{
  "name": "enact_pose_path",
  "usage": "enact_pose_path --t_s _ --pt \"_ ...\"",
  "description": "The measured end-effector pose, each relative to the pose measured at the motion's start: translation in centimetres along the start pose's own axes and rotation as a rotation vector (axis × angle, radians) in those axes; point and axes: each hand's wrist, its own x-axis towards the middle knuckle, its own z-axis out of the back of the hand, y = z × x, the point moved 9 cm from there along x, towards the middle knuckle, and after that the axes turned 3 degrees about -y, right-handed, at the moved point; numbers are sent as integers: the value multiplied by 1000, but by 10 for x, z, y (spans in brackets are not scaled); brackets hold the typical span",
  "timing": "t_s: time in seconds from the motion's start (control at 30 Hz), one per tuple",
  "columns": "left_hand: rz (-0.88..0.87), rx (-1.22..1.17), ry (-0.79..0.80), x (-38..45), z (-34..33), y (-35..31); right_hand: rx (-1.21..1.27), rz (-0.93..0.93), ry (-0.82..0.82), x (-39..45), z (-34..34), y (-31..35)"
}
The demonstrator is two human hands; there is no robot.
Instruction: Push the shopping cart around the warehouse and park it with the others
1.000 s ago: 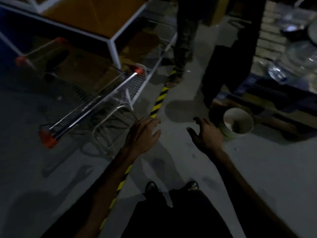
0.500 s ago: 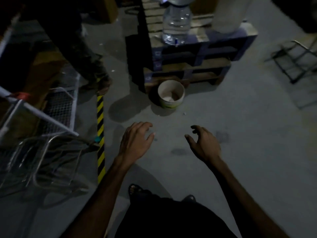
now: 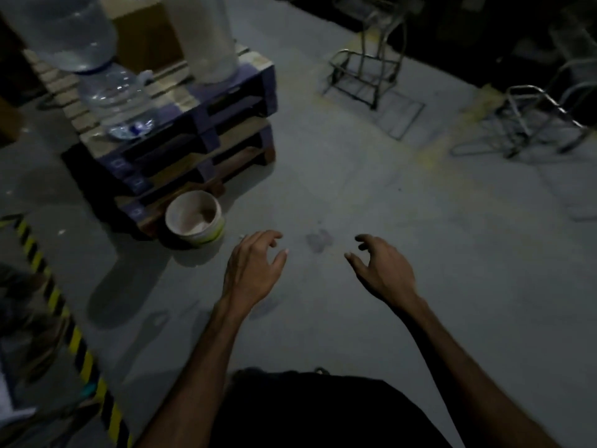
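Cart frames [image 3: 368, 56] far ahead; left grip [image 3: 255, 270], right grip [image 3: 384, 270] empty.

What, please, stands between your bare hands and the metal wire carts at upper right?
Nothing visible: only bare grey floor separates left hand, right hand and metal wire carts; white round bucket sits off left.
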Motion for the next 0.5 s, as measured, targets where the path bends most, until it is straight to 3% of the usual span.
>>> enact_pose_path --t_s 0.17,0.5 --pt "-129 8 66 48 -46 -57 52 -125 -111 15 41 -62" --pt "-240 -26 233 153 -146 -104 126 -326 -184 76 65 -143"
